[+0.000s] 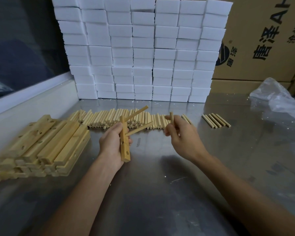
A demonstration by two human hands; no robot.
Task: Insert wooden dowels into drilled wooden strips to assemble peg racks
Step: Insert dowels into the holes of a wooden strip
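Observation:
My left hand (pixel 111 143) grips a drilled wooden strip (pixel 125 147) held upright above the metal table (pixel 160 184). Two dowels (pixel 138 121) stick out of its upper holes, pointing up and to the right. Two lower holes in the strip show open. My right hand (pixel 182 135) pinches a single dowel (pixel 171 116) between thumb and fingers, a short way to the right of the strip. A long heap of loose dowels (pixel 119 120) lies on the table behind both hands.
A stack of drilled strips (pixel 41 143) lies at the left. Several separate dowels (pixel 215 120) lie at the right. White foam blocks (pixel 143 48) are stacked at the back, with cardboard boxes (pixel 262 40) and a clear plastic bag (pixel 276 97) at the right.

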